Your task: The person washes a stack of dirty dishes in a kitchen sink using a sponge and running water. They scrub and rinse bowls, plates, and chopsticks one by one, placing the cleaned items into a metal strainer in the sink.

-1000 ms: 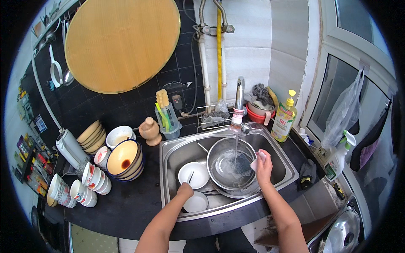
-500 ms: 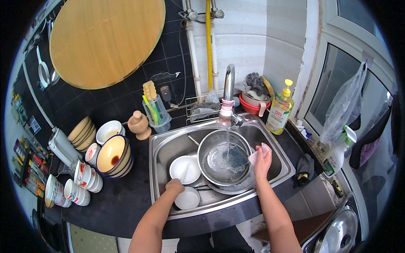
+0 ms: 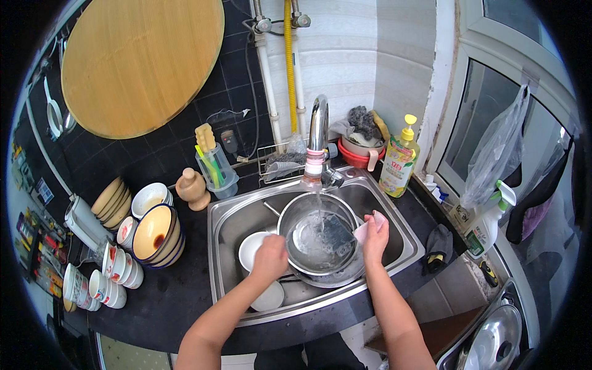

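Water runs from the faucet [image 3: 319,120] into a round metal pot [image 3: 296,264] in the steel sink [image 3: 216,259]. At the pot's right rim, my right hand [image 3: 374,240] is closed on a pale pink piece [image 3: 362,232]. Against it, inside the pot, lies a dark flat rectangular thing [image 3: 339,234]; I cannot tell whether the two are joined. My left hand [image 3: 271,256] is closed over the pot's left rim, its fingertips hidden. It partly covers a white bowl [image 3: 248,250]. A second white bowl [image 3: 269,298] sits below my left wrist.
Stacked cups [image 3: 117,265] and bowls [image 3: 157,237] stand left of the sink, near a wooden pestle-shaped object [image 3: 192,188] and a utensil holder [image 3: 219,176]. A yellow soap bottle [image 3: 399,163], a red basin [image 3: 354,159] and a spray bottle [image 3: 487,225] stand right.
My left hand has lifted away from the white bowl, up and right toward the pot. The white spoon-like stick seen in that bowl no longer shows. The view has shifted slightly.
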Available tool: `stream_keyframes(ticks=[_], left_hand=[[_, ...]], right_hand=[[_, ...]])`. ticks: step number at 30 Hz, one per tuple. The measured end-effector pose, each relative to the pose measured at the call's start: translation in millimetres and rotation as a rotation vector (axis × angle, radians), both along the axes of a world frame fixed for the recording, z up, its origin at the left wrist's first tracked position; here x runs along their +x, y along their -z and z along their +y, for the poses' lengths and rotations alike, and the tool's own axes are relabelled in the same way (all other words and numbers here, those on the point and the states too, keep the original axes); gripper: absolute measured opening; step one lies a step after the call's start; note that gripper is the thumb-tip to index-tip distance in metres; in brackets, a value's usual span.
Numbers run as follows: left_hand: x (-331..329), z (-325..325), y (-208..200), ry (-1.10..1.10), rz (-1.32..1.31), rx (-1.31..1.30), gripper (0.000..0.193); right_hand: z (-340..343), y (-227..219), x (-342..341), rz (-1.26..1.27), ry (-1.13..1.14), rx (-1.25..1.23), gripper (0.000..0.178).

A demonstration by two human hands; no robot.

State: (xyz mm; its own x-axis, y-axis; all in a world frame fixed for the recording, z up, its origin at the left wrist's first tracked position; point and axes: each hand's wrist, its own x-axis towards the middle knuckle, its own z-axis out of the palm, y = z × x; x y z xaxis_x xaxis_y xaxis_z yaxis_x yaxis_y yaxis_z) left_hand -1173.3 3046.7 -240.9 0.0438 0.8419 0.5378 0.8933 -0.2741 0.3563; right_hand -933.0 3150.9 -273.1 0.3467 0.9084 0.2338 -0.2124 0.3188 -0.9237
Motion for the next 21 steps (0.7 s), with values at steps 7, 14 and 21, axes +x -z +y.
stream_keyframes(ticks=[7,14,21], left_hand=[[71,71,48,0.173,0.075,-0.201,0.048],[103,114,85,-0.069,0.056,-0.430,0.080],[88,112,92,-0.239,-0.128,-0.531,0.046]], right_hand=[[1,1,-1,0.007,0.028,0.009,0.024],[2,-1,-5,-0.024,0.032,0.009,0.023],[-1,-4,-9,-0.025,0.019,-0.003,0.021]])
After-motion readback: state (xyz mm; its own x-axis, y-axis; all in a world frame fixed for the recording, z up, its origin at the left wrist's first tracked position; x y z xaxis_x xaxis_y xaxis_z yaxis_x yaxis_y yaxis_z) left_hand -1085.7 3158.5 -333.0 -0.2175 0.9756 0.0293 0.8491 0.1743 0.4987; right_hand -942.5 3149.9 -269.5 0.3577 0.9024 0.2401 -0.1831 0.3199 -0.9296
